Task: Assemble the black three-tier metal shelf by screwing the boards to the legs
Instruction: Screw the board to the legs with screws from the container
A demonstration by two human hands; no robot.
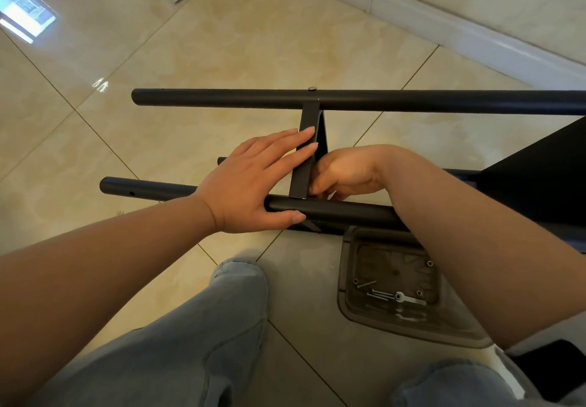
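Clear plastic tray (344,280) with screws (379,294) and wrench (409,299).

A: Pretty well lit, warm tone overall. Far left there's a blown-out window reflection (25,10) glaring off the glossy floor (222,42), plus a small glint (100,85) nearer the middle.

B: Yep, shadows are soft, mostly under the near leg (333,213) and the arms. Middle's sharp, but the jeans (190,343) go a bit mushy. Wide-angle bend too: the baseboard (444,23) curves at the far right.
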